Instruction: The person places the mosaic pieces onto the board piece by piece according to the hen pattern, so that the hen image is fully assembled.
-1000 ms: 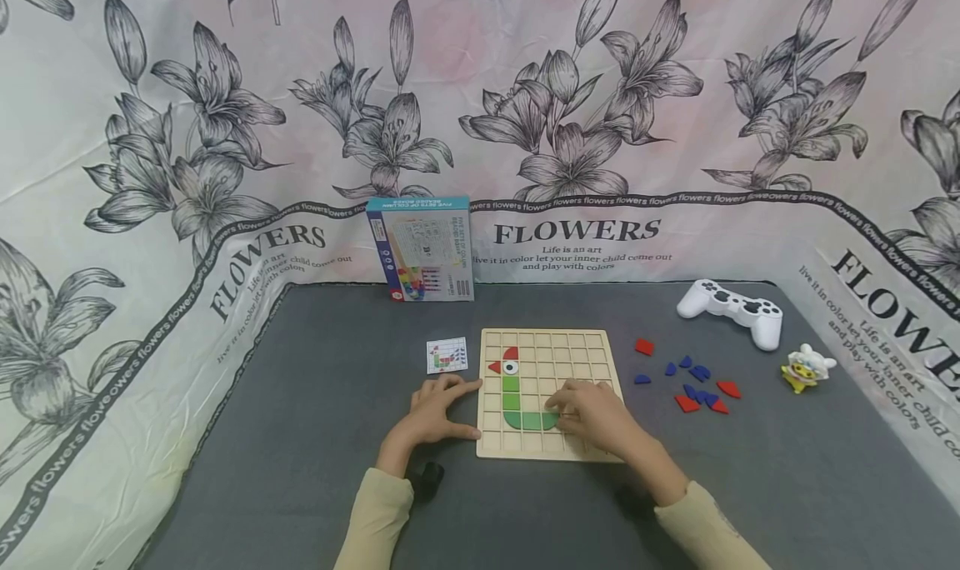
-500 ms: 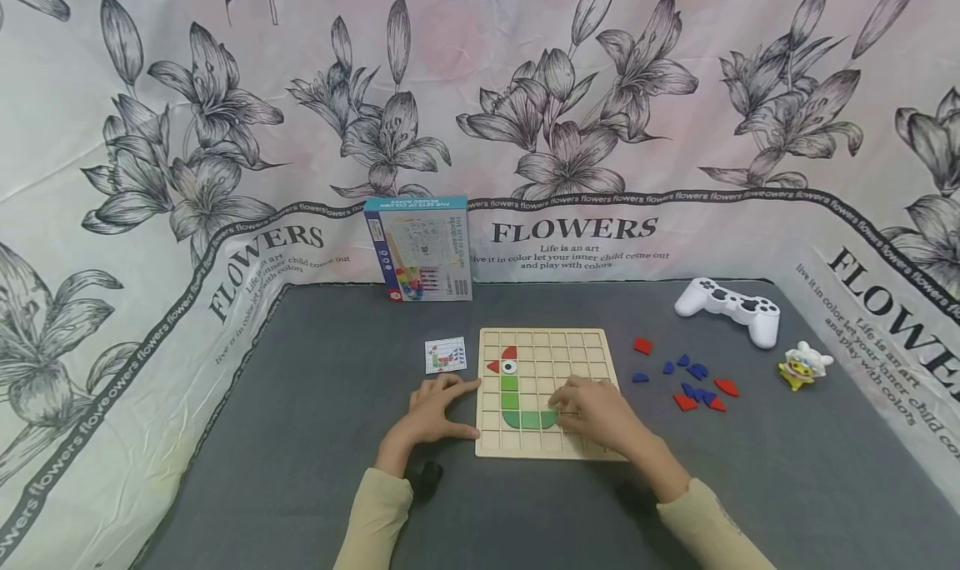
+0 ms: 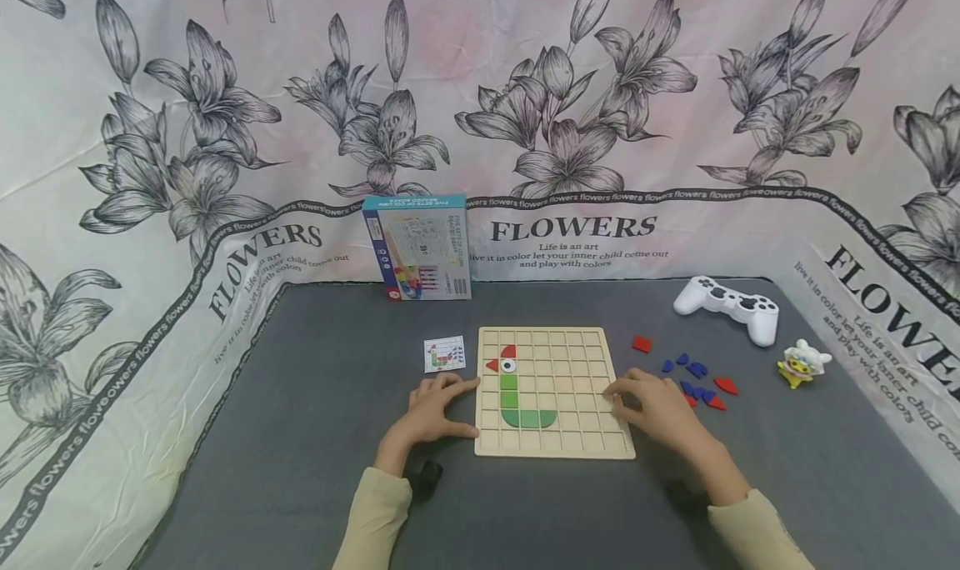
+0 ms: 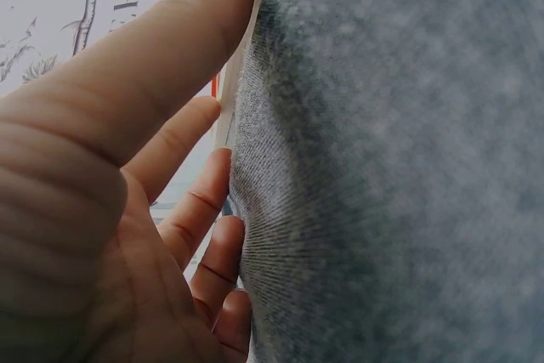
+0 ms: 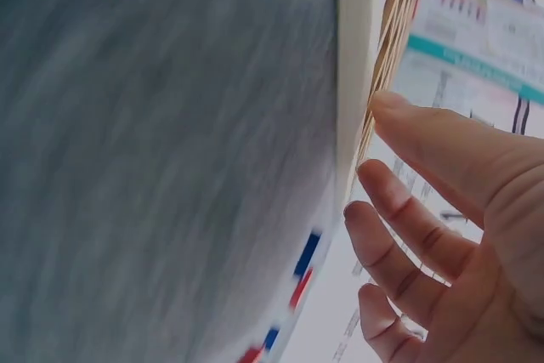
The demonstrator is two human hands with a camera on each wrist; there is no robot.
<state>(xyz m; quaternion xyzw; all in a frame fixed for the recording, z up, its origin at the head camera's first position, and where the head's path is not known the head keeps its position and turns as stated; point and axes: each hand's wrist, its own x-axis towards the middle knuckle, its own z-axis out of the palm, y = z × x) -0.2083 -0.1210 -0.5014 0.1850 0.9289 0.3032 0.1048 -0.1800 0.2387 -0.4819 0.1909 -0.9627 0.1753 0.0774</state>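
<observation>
A wooden grid board [image 3: 577, 370] lies on the grey cloth. On its left part flat pieces form a bird-like figure: a red quarter piece [image 3: 509, 352], a red triangle [image 3: 492, 365], a white eye piece [image 3: 508, 366], light green squares [image 3: 509, 391] and darker green pieces [image 3: 529, 418] along the bottom. My left hand [image 3: 431, 410] touches the board's left edge with thumb and finger spread. Over the right edge of the board hovers my right hand [image 3: 656, 405], its fingers loosely bent; the right wrist view shows nothing held between them.
Several blue pieces [image 3: 697, 370] and red pieces [image 3: 725, 385] lie right of the board, near a red square [image 3: 642, 344]. Farther right are a white game controller [image 3: 727, 307] and a small figurine [image 3: 803, 364]. A pattern card [image 3: 445, 354] and an upright box [image 3: 423, 253] are at back left.
My right hand has moved right, from the green pieces to the board's right edge, uncovering the end of the green row. The left hand stays at the board's left edge.
</observation>
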